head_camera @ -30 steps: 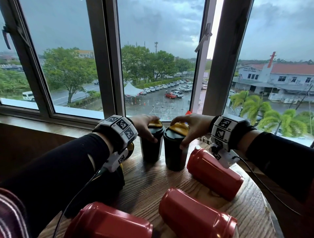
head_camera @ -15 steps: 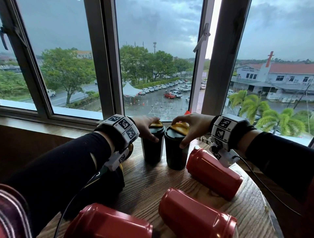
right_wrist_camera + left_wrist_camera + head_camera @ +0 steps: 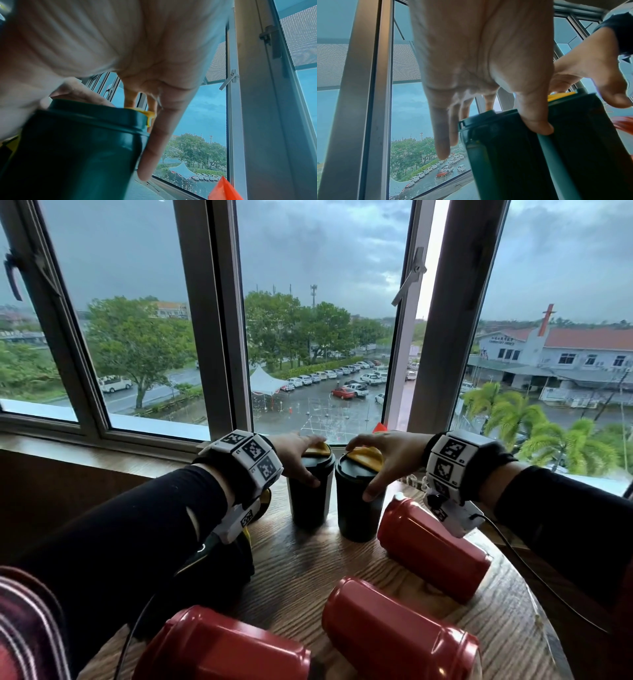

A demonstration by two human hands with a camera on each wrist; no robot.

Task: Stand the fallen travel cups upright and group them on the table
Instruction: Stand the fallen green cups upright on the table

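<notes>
Two dark cups (image 3: 310,491) upright, one under each hand (image 3: 387,455), fingers draped over lids; nearest red cup (image 3: 433,546) lies sideways beneath my right wrist.

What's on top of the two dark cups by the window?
Each dark cup has a yellow lid flap, with the left hand and right hand over them. Lid centres are covered.

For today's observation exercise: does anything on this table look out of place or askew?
Yes. Three red cups lie on their sides on the table, while two dark cups stand upright by the window, each under a hand.
</notes>
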